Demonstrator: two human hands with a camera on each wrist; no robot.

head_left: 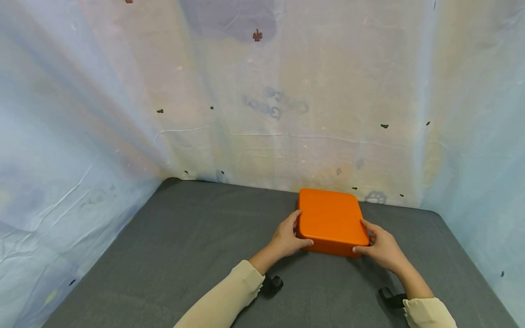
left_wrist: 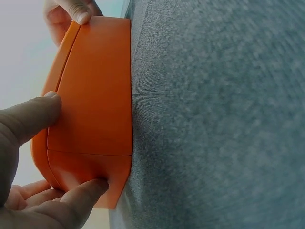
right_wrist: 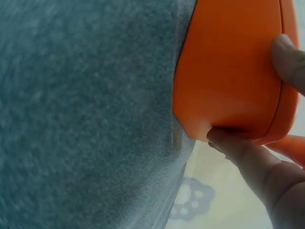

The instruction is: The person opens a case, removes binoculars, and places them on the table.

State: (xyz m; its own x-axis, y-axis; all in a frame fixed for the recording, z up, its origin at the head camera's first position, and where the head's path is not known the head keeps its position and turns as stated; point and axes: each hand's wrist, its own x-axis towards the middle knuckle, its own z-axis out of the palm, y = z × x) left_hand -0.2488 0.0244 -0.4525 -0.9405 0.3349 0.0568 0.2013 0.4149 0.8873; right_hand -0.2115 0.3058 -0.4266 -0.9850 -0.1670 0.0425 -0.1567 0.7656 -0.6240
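Snugly between both hands, orange box, gripped at its near corners, on grey cloth

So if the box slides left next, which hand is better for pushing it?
Probably the right hand: it holds the right side of the orange lidded box, so it could push leftward. The left hand grips the opposite side, so it would have to pull.

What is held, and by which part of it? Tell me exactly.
A glossy orange, rounded-square, plastic-looking box: left grip around its near-left corner, right grip around its near-right corner.
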